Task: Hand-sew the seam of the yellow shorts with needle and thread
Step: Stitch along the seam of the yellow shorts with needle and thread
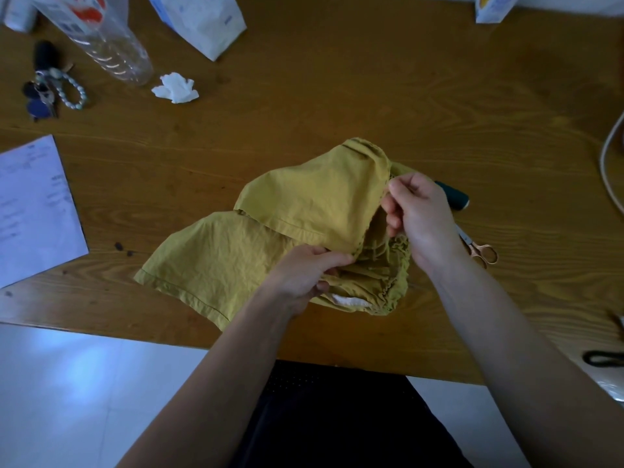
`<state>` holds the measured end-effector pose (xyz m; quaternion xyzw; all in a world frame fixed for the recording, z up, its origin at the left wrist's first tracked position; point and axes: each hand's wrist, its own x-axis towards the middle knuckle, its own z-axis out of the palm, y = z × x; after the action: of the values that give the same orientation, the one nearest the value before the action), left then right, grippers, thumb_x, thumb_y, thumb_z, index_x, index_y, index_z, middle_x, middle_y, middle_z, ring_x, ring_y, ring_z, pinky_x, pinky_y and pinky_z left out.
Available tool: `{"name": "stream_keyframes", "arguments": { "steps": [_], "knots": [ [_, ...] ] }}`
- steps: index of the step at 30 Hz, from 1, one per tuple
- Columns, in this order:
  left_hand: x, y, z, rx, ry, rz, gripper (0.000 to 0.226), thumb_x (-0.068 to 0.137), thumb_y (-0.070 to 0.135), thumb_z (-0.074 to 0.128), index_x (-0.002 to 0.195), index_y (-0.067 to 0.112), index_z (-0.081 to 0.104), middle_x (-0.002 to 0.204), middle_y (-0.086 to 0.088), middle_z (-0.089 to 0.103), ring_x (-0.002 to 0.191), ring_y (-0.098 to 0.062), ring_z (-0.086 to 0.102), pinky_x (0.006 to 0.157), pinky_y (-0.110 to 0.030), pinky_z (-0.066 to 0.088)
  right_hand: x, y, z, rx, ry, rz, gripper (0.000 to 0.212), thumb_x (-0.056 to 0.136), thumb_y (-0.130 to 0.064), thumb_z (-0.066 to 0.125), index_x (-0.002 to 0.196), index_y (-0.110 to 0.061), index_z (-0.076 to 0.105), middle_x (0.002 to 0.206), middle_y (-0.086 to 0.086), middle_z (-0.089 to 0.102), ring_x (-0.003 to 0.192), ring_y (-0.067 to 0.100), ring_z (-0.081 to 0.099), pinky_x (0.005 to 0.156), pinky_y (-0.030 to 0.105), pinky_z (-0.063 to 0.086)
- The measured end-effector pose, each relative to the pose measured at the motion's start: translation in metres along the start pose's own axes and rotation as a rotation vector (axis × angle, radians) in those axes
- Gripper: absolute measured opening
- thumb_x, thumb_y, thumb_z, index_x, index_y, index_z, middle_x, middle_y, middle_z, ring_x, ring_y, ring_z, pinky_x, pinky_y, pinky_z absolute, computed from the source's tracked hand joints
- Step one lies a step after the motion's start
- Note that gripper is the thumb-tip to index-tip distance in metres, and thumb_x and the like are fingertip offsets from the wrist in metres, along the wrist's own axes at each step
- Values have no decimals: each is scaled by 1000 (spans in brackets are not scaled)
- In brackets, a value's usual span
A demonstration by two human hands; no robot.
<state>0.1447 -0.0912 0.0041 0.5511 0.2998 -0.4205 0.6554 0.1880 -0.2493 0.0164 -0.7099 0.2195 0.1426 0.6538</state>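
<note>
Both hands hold the yellow shorts (304, 197) on the table (337, 96): left hand (304, 275) pinches the seam's near end, right hand (418, 217) its far end. Dotted stitches seem to run between; needle not visible, so sewing looks partway. Scissors (479, 248) lie just right of the shorts.

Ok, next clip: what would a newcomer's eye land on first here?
The yellow shorts stand out first, rumpled at the middle of the wooden table, the left hand gripping the fabric and the right hand pinching the seam edge. Next come the gold-handled scissors just right of that hand, and a crumpled white tissue far left beside a clear plastic bottle.
</note>
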Motion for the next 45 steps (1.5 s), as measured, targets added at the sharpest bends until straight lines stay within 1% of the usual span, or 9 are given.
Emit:
{"name": "stream_keyframes", "arguments": {
  "steps": [4,7,9,15,19,26,38,45],
  "knots": [
    [0,1,-1,-27,-16,-17,21,85,11,65,64,10,61,54,3,60,55,-9,51,40,-16,34,8,-4,-7,14,46,-9,19,96,-14,45,80,-19,53,47,-12,50,41,3,41,39,18,37],
    [-1,-1,-1,-43,-37,-14,16,85,9,64,69,9,65,59,3,68,58,-8,60,44,-17,42,14,-7,-11,48,63,-21,19,96,-13,43,80,-18,53,48,-13,49,41,3,40,40,18,37],
    [-1,-2,-1,-71,-50,-21,14,85,8,64,71,9,66,64,2,71,57,-6,64,45,-17,46,17,-8,-13,61,70,-21,20,96,-13,43,79,-17,52,48,-13,48,41,3,40,40,18,37],
    [2,-5,-4,-101,-50,-36,25,84,5,65,60,11,70,63,-1,71,55,-6,64,49,-18,50,25,-12,-19,105,98,-24,21,97,-12,42,78,-16,51,47,-13,47,40,4,39,40,18,37],
    [3,-6,-6,-99,-47,-35,27,83,4,65,58,10,70,61,-2,70,54,-6,63,50,-18,51,30,-13,-23,122,113,-25,21,97,-12,42,78,-16,51,47,-13,47,41,4,39,40,18,36],
    [2,-7,-7,-97,-44,-41,15,84,3,63,70,4,66,59,-2,68,54,-7,61,50,-18,50,35,-16,-29,153,119,-35,22,96,-12,43,77,-17,52,49,-12,47,43,5,40,43,19,37],
    [1,-5,-8,-95,-29,-43,18,84,2,64,66,5,67,59,-2,69,53,-7,62,49,-17,50,40,-22,-37,179,166,-60,20,96,-13,43,79,-17,53,51,-11,48,44,5,39,43,20,36],
    [-1,-4,-7,-96,-30,-40,16,84,2,63,69,4,66,58,-1,68,52,-7,61,49,-17,50,41,-23,-39,177,165,-73,21,95,-12,43,78,-17,53,51,-11,48,44,5,39,42,19,36]
  ]
}}
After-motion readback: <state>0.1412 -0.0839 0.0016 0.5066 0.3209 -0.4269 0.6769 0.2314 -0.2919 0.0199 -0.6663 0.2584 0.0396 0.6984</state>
